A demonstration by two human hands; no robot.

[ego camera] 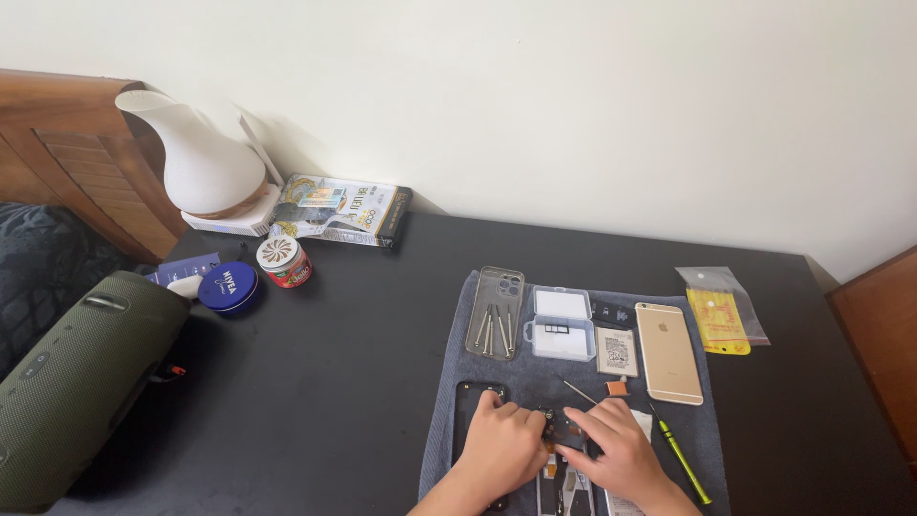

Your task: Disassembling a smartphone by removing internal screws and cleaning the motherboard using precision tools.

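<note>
Both hands work at the lower centre of the frame, on a grey cloth (535,382) spread over a black table (315,382).

Left hand (501,444): fingers curled narrow, palm down, resting on a black phone (468,397) that lies flat on the left part of the cloth. Its fingertips reach the small dark part (564,430) between the two hands.

Right hand (621,449): fingers bent and drawn close, tips pressed on the same small dark part. Whether either hand pinches the part or only presses on it cannot be told.

Just right of the right hand lies a green-handled screwdriver (683,463), slanting toward the lower right.

Upper part of the cloth, left to right: a clear phone case (495,311) holding several metal tools, a small clear plastic box (561,323), a flat battery (617,351) and a gold phone (668,352) lying face down.

Right of the cloth: a clear bag with a yellow insert (721,311).

Upper left of the frame: a white lamp-shaped device (205,162), a book (339,210), a round blue tin (229,285). Lower left: a green speaker (76,382).
</note>
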